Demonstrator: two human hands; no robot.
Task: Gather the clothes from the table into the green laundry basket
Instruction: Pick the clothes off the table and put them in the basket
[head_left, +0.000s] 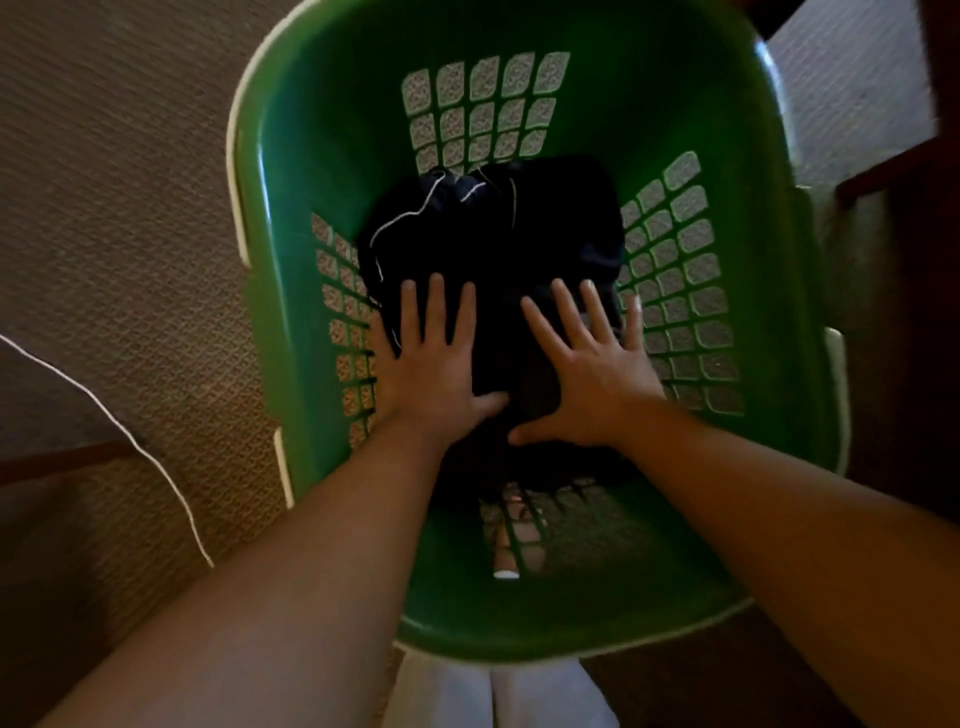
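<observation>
Both grips lie flat, fingers straight and spread. Left grip and right grip press side by side on the dark clothes at the bottom of the green laundry basket. Slotted walls stand just outside each grip; open room remains only ahead of the fingertips. The bundle is black-navy and crumpled, with thin white piping beyond the left fingertips. Its long axis runs from the wrists toward the far wall

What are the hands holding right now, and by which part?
Nothing is gripped. The left hand and right hand lie flat, fingers straight, pressing on the dark clothes inside the green laundry basket.
</observation>
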